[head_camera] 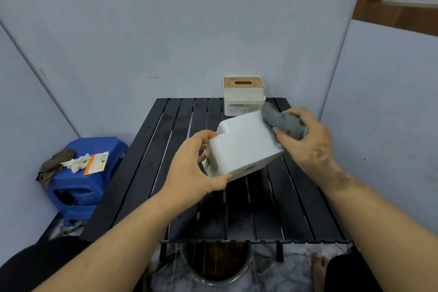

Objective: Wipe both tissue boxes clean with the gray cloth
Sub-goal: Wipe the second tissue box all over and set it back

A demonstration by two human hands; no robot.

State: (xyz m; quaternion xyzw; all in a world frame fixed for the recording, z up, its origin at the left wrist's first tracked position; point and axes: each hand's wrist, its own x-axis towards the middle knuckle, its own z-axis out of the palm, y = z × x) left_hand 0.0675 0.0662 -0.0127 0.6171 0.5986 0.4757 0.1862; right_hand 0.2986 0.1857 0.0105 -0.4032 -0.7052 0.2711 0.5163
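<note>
A white tissue box is held tilted above the black slatted table. My left hand grips its left end, thumb underneath and fingers on top. My right hand holds the bunched gray cloth and presses it against the box's upper right edge. A second white tissue box with a wooden slotted lid stands upright at the table's far edge, just behind the held box.
A blue plastic stool stands left of the table, carrying a dark rag, white wadding and an orange-white packet. A round dark basin sits on the floor under the table's near edge. Grey wall panels close in on three sides.
</note>
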